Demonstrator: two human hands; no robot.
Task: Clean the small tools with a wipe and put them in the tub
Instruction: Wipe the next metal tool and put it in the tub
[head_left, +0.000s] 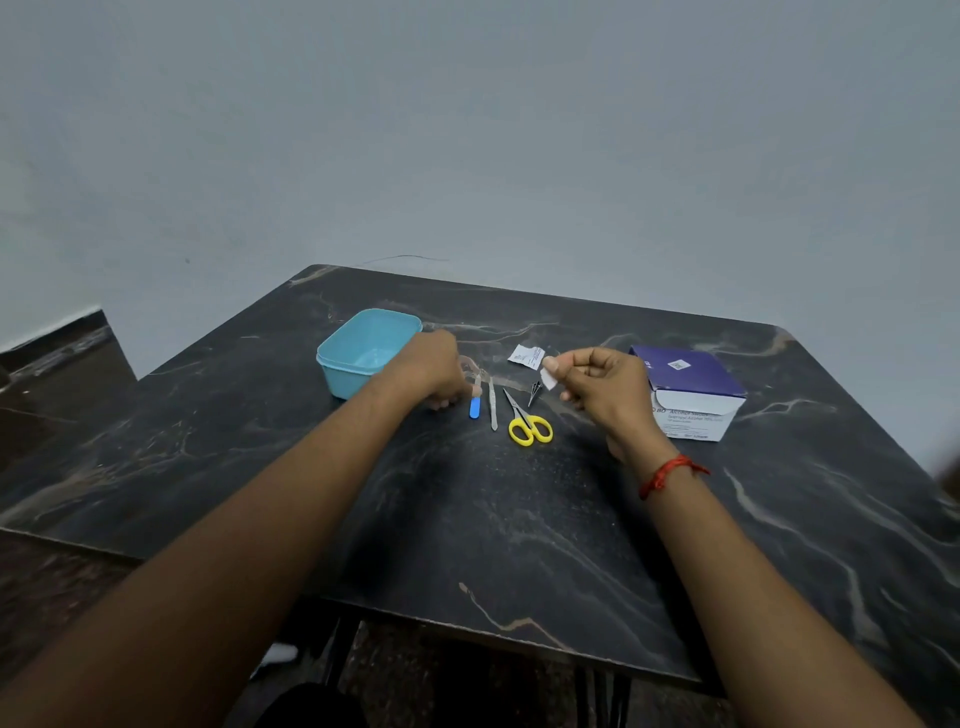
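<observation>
On table (519, 519): scissors (527, 418) lengthwise, tips pointing away; right hand (597, 387) pinching wipe (549, 378); left hand (434, 371) closure unclear.

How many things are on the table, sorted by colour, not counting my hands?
Blue: 2, the tub and the blue-handled tool
Yellow: 1, the scissors
Silver or dark metal: 2, the slim metal tool and the small dark pointed tool
White: 2, the torn wrapper and the wipe
Purple and white: 1, the swab box
Total: 8
</observation>
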